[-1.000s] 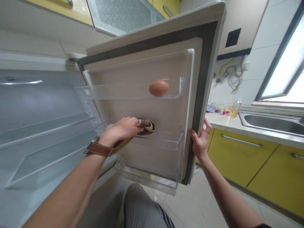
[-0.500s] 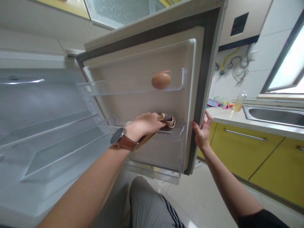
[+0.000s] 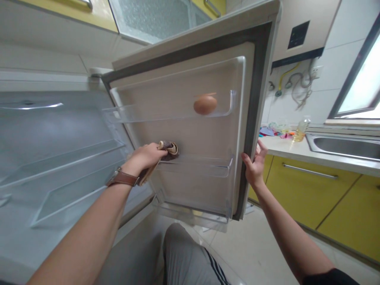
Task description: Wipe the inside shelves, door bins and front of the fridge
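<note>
The refrigerator door (image 3: pixel 190 138) stands open in front of me, its inner side facing me. My left hand (image 3: pixel 147 157) is closed round a folded brown and cream cloth (image 3: pixel 170 150), at the left part of the middle clear door shelf (image 3: pixel 198 168). Whether the cloth presses on the shelf or on the panel behind it I cannot tell. My right hand (image 3: pixel 254 164) grips the door's right edge, thumb on the dark seal (image 3: pixel 247 130), fingers round the outer side. In the upper door shelf (image 3: pixel 172 114) sits a brown egg (image 3: pixel 205 104).
On the left is the refrigerator's inside with glass shelves (image 3: pixel 74 194). To the right are yellow cabinets (image 3: pixel 299 190), a counter with a bottle of yellowish liquid (image 3: pixel 301 130) and a metal sink (image 3: pixel 350 146). My knee (image 3: pixel 178 245) is below the door.
My left hand has moved left along the middle door shelf with the cloth, from its right part to its left part. My right hand keeps its grip on the door edge.
</note>
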`<state>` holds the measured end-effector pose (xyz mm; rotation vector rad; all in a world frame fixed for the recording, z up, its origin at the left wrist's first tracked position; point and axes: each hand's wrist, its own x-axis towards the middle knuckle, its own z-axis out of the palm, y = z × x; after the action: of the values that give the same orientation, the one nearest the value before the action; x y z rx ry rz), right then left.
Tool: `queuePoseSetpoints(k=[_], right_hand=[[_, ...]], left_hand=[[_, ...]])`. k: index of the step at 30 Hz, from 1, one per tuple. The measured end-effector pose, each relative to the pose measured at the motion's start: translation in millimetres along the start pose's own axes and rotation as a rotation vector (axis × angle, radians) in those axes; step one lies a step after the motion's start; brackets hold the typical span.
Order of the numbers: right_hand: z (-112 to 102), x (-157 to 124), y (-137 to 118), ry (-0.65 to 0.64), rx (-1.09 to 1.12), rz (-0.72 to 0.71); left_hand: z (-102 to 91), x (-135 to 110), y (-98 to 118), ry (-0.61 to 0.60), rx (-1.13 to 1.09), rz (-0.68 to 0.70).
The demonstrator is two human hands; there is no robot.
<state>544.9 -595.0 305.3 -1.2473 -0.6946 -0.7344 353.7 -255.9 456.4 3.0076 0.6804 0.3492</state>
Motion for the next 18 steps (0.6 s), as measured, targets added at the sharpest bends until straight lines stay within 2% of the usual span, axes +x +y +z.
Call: queuePoseSetpoints(k=[13, 18], right_hand=[[8.0, 38.6, 50.5, -0.054, 0.061, -0.020], [12.6, 53.2, 69.6, -0.064, 0.090, -0.025]], left_hand=[[7.5, 1.8, 24.6, 0.087, 0.065, -0.009], [7.8, -1.4, 34.6, 0.120, 0.103, 0.031]])
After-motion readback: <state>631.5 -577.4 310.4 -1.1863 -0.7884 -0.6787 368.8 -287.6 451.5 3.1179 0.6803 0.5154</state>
